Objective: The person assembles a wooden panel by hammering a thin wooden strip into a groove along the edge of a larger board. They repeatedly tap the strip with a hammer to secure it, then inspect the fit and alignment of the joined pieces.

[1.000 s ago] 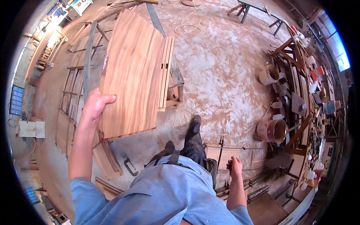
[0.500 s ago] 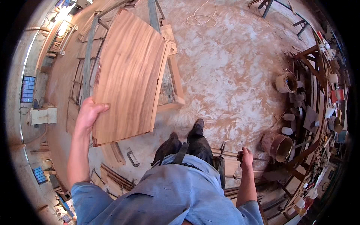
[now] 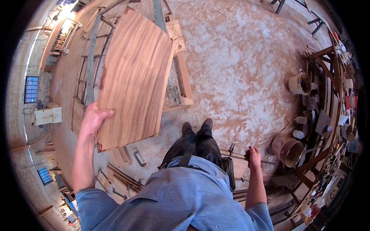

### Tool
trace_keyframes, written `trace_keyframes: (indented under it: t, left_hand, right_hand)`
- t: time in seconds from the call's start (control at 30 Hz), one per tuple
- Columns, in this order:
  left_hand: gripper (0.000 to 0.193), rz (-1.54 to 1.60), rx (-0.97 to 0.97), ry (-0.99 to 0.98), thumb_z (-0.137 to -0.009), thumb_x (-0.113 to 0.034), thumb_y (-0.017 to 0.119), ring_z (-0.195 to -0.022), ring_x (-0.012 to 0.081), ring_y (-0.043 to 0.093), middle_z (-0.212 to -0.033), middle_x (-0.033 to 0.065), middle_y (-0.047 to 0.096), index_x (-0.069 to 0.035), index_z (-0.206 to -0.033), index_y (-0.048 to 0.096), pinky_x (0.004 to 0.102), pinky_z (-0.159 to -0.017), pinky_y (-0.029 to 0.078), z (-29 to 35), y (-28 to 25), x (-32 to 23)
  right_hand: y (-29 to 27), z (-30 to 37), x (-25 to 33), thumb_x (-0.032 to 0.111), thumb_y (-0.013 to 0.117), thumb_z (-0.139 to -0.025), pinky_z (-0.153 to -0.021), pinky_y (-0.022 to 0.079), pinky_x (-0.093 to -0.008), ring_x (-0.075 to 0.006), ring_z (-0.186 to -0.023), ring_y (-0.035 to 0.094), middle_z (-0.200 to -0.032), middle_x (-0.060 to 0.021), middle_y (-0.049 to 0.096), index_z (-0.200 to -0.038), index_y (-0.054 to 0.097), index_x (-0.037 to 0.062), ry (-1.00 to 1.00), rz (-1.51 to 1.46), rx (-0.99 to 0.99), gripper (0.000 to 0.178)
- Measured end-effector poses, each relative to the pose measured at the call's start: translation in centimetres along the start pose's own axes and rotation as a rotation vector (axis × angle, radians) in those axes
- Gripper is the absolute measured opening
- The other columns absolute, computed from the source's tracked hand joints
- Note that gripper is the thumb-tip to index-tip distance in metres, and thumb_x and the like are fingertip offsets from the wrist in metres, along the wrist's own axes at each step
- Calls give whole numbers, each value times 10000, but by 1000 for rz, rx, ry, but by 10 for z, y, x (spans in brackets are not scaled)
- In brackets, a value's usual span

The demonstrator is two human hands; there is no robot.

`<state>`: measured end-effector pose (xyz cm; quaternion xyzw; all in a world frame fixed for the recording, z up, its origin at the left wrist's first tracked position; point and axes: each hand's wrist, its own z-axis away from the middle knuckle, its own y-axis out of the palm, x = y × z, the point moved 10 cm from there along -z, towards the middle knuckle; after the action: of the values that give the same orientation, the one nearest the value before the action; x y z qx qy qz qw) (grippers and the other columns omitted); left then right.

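Note:
A large wooden panel (image 3: 133,81) with brown grain slants across the left of the view, its far edge cut at an angle. Near its closest left corner, my left hand (image 3: 95,118) grips the long edge, thumb on the upper face and fingers hidden beneath. Darker, rough patches show along that left edge. Off to my right side hangs my right hand (image 3: 253,157), away from the panel, with its fingers curled closed. Something dark shows at its fingertips, too small to name.
Beyond the panel stand a grey metal stand (image 3: 91,61) and a wooden frame (image 3: 186,82). A C-clamp (image 3: 139,157) lies on the floor to the left of my legs. Two buckets (image 3: 288,151) (image 3: 300,83) sit by the cluttered workbench (image 3: 334,111) on the right. A cable (image 3: 211,17) coils far ahead.
My trailing left foot has come up beside the right one. The panel stays in my left hand, nearly unmoved in view, while the floor and buckets have shifted slightly.

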<state>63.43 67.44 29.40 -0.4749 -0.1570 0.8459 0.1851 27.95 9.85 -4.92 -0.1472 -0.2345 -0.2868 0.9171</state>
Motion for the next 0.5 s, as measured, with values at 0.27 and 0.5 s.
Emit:
trace_keyframes:
  t: [0.27, 0.5]
  left_hand:
    - [425, 13, 2, -2, -737, -7, 639, -867, 150, 644, -1020, 83, 688, 56, -1157, 612, 291, -802, 509, -2, 3, -1]
    - [416, -58, -6, -9, -742, -7, 638, -851, 144, 640, -1009, 84, 688, 56, -1153, 614, 286, -792, 507, -2, 3, -3]
  right_hand:
    - [6, 2, -9, 281, 577, -944, -438, 437, -296, -169, -537, 575, -719, -62, 596, -1019, 594, 35, 8, -19, 14, 258]
    - [10, 2, -16, 288, 580, -944, -440, 434, -297, -168, -529, 565, -708, -44, 578, -961, 583, 78, 9, -13, 13, 211]
